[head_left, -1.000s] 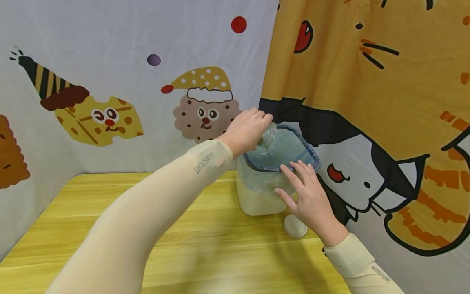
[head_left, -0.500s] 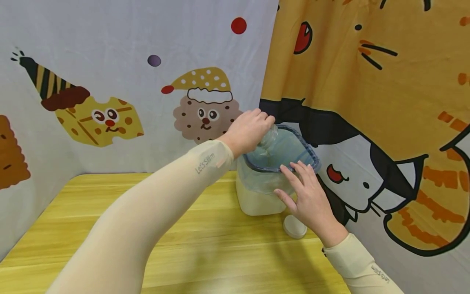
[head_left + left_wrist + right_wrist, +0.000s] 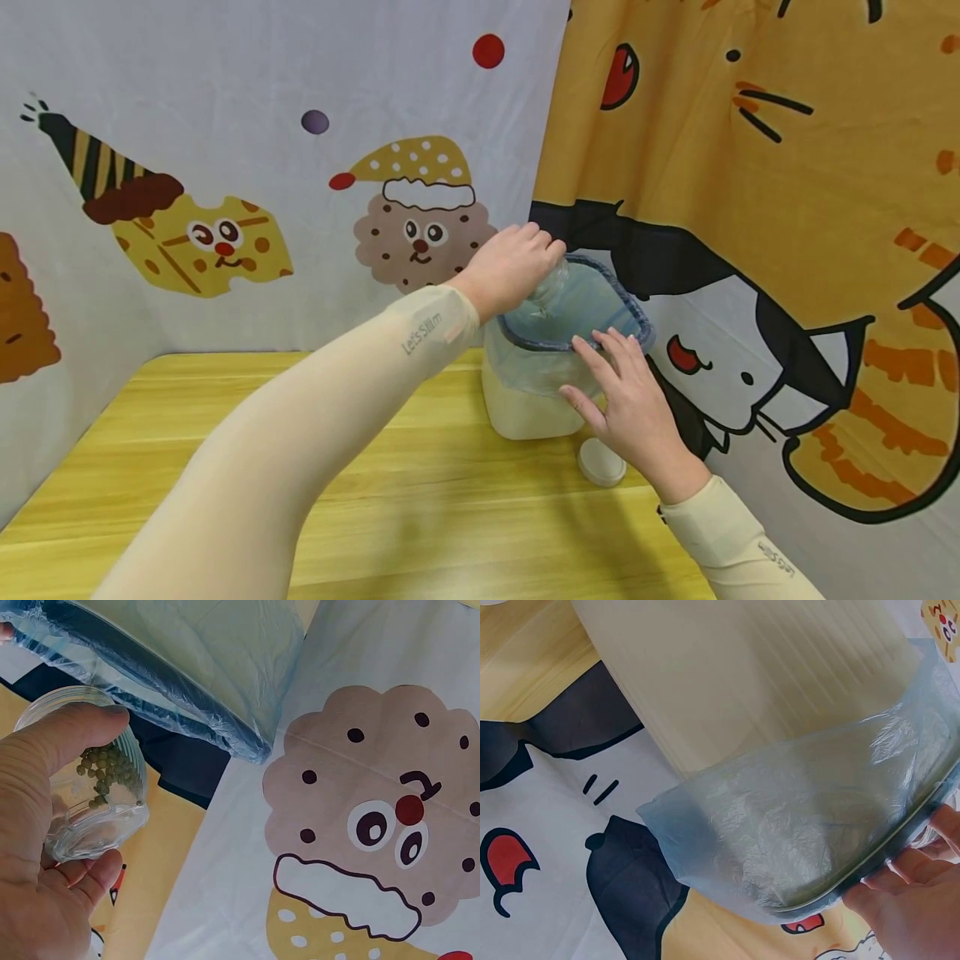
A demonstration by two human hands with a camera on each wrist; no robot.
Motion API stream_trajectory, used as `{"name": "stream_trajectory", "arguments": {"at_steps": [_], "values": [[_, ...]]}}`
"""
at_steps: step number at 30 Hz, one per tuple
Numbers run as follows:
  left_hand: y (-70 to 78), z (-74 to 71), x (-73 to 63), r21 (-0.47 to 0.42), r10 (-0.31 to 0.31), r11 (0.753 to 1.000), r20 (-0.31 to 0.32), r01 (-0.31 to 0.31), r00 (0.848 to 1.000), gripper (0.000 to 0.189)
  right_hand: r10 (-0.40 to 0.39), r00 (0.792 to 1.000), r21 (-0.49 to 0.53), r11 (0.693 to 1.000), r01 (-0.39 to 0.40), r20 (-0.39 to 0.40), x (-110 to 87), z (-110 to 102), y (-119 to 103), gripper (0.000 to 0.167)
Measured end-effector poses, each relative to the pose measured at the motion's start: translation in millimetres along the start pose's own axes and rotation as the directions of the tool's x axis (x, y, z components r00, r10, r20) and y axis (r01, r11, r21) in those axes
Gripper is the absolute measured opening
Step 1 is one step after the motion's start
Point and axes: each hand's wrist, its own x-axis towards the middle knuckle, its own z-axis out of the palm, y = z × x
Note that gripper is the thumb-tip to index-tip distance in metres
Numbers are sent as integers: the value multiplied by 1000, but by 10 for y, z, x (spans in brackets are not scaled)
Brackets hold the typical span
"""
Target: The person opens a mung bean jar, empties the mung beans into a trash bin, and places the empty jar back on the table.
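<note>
My left hand (image 3: 512, 268) grips a clear jar (image 3: 97, 817), tipped over the mouth of a cream bin (image 3: 525, 412). Inside the jar lies a small heap of round green mung beans (image 3: 111, 771). A thin blue plastic bag (image 3: 592, 296) lines the bin and is folded down over its rim. With fingers spread and fairly straight, my right hand (image 3: 633, 400) rests its fingertips at the near right part of the bagged rim. In the right wrist view, the fingers (image 3: 911, 874) reach over that rim. The bottom of the bag is hidden.
A round white lid (image 3: 602, 462) lies on the wooden table (image 3: 420, 517), in front of the bin and beneath my right forearm. Behind the bin hang a white cartoon-printed cloth (image 3: 247, 75) and an orange cat-print cloth (image 3: 675, 150).
My left hand has shifted slightly to the right, the jar still in its grip over the bin. The right hand has stayed at the rim.
</note>
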Motion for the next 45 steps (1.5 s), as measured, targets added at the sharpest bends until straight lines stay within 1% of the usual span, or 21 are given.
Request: {"name": "stream_trajectory", "arguments": {"at_steps": [10,15,17,22,28,30,32,36,40,43,45], "values": [[15,15,1,83,45,996,-8,-44,999,37,-7,1000,-3,1000,7,-7,5,7,-1,75],[13,20,-3,136,76,988,-7,-74,997,38,-4,1000,-3,1000,4,-6,5,4,-5,75],[13,23,-4,167,100,981,-14,-97,995,37,0,1000,-2,1000,0,-4,2,2,-6,75],[15,48,-4,256,164,955,-35,-150,986,37,3,1000,3,1000,-3,-1,-6,-2,-4,72],[23,49,-7,317,231,925,-26,-211,973,41,1,1000,6,1000,-1,5,-9,-9,2,68],[22,50,-6,355,264,904,-22,-239,964,41,0,1000,7,1000,0,7,-10,-10,4,67],[19,55,-7,405,307,873,-22,-272,951,39,-1,1000,7,1000,1,9,-11,-10,4,67],[9,71,-1,515,406,789,-26,-336,913,36,-1,1000,6,1000,0,11,-16,-11,3,67],[3,81,0,585,480,715,-9,-384,877,36,-1,1000,2,1000,1,11,-18,-10,2,68],[3,88,-5,609,519,676,4,-414,855,37,-1,1000,3,1000,1,10,-17,-9,1,67],[3,94,-7,621,539,658,6,-426,842,38,-3,1000,3,1000,3,5,-14,-8,0,66]]}}
